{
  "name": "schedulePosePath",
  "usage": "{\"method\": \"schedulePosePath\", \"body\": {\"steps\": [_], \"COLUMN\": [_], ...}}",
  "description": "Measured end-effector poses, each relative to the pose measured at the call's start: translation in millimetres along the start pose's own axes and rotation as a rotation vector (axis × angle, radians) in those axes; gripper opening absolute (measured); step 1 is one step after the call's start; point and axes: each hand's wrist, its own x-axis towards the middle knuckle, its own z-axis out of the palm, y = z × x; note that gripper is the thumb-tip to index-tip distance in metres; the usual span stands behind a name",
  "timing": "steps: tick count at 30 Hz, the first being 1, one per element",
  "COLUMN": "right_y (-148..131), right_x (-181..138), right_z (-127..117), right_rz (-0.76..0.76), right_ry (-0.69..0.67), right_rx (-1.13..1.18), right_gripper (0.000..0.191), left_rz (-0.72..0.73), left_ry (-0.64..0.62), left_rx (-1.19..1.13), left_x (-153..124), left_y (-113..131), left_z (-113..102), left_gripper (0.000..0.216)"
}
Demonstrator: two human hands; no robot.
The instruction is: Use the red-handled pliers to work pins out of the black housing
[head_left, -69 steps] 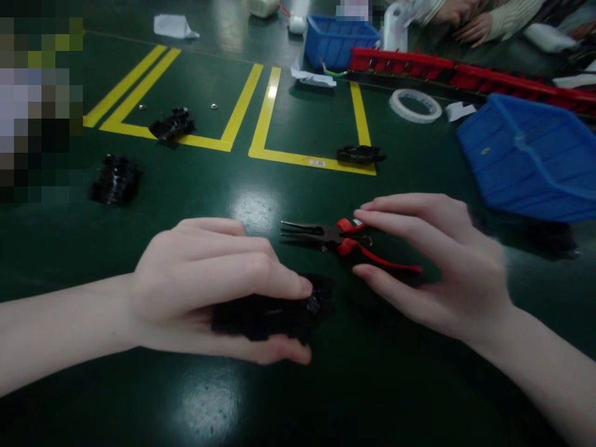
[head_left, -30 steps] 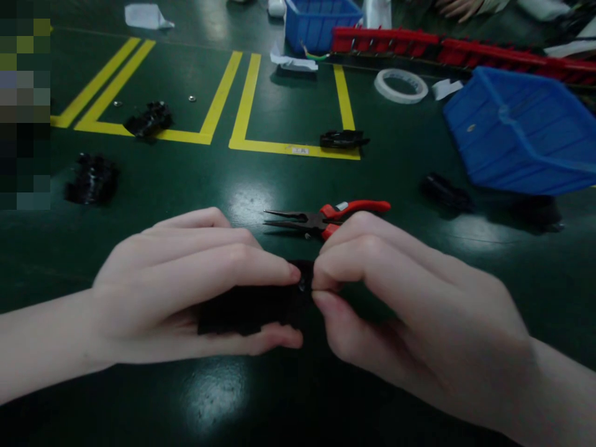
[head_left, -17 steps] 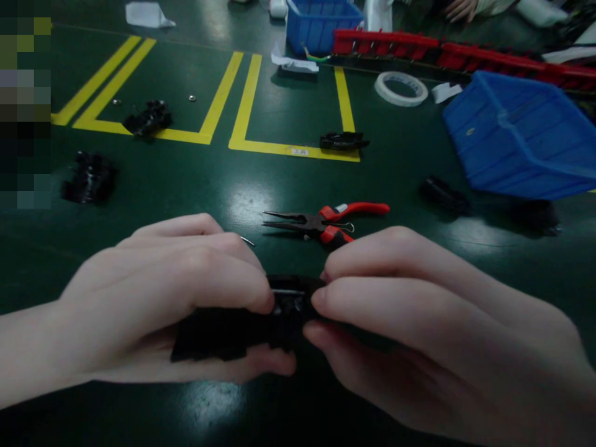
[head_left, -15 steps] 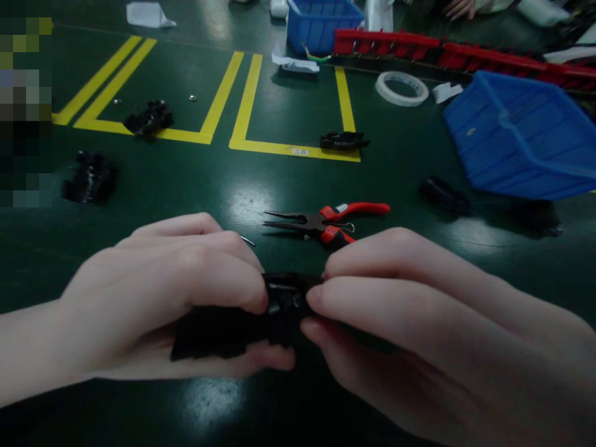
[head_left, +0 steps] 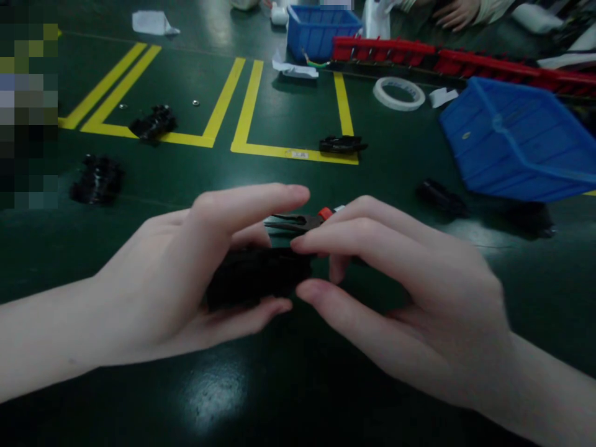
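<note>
My left hand [head_left: 195,273] holds a black plastic part [head_left: 256,276] between thumb and lower fingers, its index finger stretched out above. My right hand [head_left: 395,292] meets the part's right end with fingertips and thumb in a pinch. Red-handled needle-nose pliers [head_left: 298,220] lie on the dark green table [head_left: 298,385] just behind the hands, mostly hidden by my fingers.
Other black parts lie at the left [head_left: 95,180], on the yellow line [head_left: 153,123], at the centre [head_left: 342,144] and right [head_left: 437,195]. A large blue bin [head_left: 521,146], tape roll [head_left: 399,93], small blue bin [head_left: 321,31], red rack [head_left: 465,62] and another person's hand [head_left: 454,12] are behind.
Both hands rose and moved away from me with the part. My left index finger lifted and straightened. The pliers are now mostly hidden behind my fingers.
</note>
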Motion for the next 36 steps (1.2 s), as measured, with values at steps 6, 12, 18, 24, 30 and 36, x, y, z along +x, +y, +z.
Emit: {"method": "schedulePosePath", "body": {"steps": [6, 12, 18, 24, 30, 36], "right_y": [28.0, 38.4, 42.6, 53.4, 70.1, 40.5], "right_x": [1.0, -8.1, -10.8, -7.5, -10.6, -16.6], "right_z": [22.3, 32.7, 25.8, 7.5, 1.3, -35.5], "right_rz": [0.103, -0.093, -0.194, -0.016, 0.061, -0.03], "right_ry": [-0.104, -0.098, -0.037, -0.021, -0.111, 0.04], "right_rx": [0.186, -0.207, -0.276, -0.583, -0.628, -0.541], "right_gripper": [0.023, 0.026, 0.027, 0.047, 0.041, 0.048], "left_rz": [0.237, 0.288, 0.129, -0.385, -0.505, -0.55], "left_ry": [-0.101, -0.228, -0.097, 0.064, 0.022, 0.109], "left_rx": [0.478, 0.496, 0.206, -0.413, -0.791, -1.108], "left_x": [14.8, 14.9, 15.1, 16.3, 10.7, 0.8], "left_y": [-13.4, -43.9, -49.2, -25.7, -9.4, -0.5], "left_z": [-6.5, -4.9, -5.8, 1.8, 1.9, -1.9], "left_gripper": [0.026, 0.033, 0.024, 0.023, 0.032, 0.023]}}
